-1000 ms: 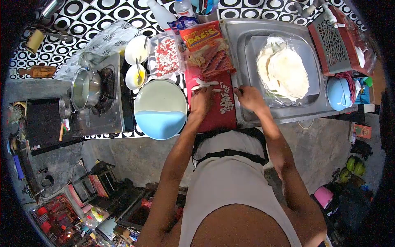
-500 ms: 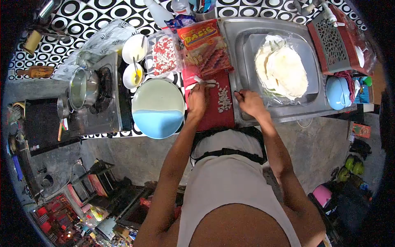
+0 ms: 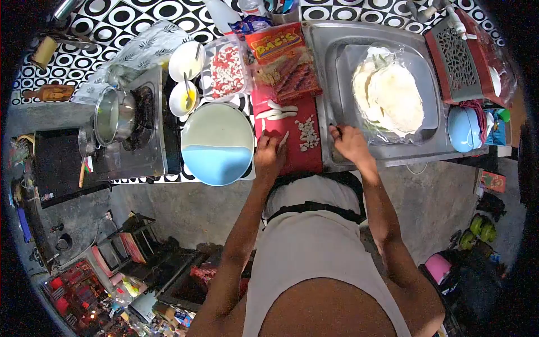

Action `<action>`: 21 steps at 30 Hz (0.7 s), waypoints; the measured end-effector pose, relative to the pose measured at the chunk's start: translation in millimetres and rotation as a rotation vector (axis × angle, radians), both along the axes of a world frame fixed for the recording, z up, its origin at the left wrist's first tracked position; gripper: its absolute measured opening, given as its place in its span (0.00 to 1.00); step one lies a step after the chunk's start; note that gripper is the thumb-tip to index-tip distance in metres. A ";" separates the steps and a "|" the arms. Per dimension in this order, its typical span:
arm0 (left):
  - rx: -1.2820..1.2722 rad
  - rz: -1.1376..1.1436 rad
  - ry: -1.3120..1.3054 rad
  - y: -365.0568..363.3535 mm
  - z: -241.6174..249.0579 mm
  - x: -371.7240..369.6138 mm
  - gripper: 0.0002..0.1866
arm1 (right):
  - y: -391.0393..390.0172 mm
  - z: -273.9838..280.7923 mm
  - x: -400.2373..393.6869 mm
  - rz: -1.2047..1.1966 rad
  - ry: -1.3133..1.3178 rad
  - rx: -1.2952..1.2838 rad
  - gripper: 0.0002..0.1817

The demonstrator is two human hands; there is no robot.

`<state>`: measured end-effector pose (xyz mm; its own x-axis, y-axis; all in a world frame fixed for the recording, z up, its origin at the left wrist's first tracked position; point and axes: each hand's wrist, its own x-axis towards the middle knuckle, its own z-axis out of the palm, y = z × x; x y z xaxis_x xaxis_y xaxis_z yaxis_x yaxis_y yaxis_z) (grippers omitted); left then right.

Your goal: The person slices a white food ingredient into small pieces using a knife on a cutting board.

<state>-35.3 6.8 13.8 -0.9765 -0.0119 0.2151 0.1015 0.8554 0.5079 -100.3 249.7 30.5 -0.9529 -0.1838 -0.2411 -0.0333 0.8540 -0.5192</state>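
My left hand [image 3: 270,151] is closed on a pale white strip [image 3: 283,139] at the near left of the red cutting board [image 3: 297,163]. Further up the board lie several whole white strips [image 3: 276,112], side by side. Small chopped white pieces [image 3: 307,135] sit in a loose heap at the board's right. My right hand [image 3: 352,144] is closed over the sink's left edge, round what looks like a knife with a dark handle [image 3: 335,131]; its blade hardly shows.
Left of the board stand a large plate [image 3: 218,124], a clear tub of red and white pieces [image 3: 226,70] and two white bowls. A printed food packet [image 3: 282,62] lies behind the board. Bagged pale flat rounds [image 3: 396,101] rest in the sink [image 3: 331,62]. A pot [image 3: 112,116] sits on the stove.
My left hand has come down the board, away from the group of strips, with one strip in its fingers. My right hand has shifted slightly right.
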 end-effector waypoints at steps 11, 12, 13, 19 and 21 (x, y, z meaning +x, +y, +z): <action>0.058 0.123 -0.152 -5.2 -11.1 -1.1 0.13 | -23.9 -0.3 0.3 0.043 -0.006 -0.053 0.20; 0.074 0.153 -0.219 -4.6 -3.1 -2.9 0.12 | -26.3 -1.3 1.0 0.054 -0.006 -0.083 0.20; 0.092 0.185 -0.287 -1.5 10.4 -4.7 0.12 | -29.1 -0.4 1.9 0.068 -0.007 -0.111 0.19; 0.134 0.176 -0.091 -2.8 -8.2 -5.0 0.11 | -50.4 13.5 23.5 0.268 0.031 -0.174 0.20; 0.170 0.190 -0.087 -3.1 -11.9 -7.2 0.11 | -57.9 18.0 28.9 0.298 -0.009 -0.218 0.20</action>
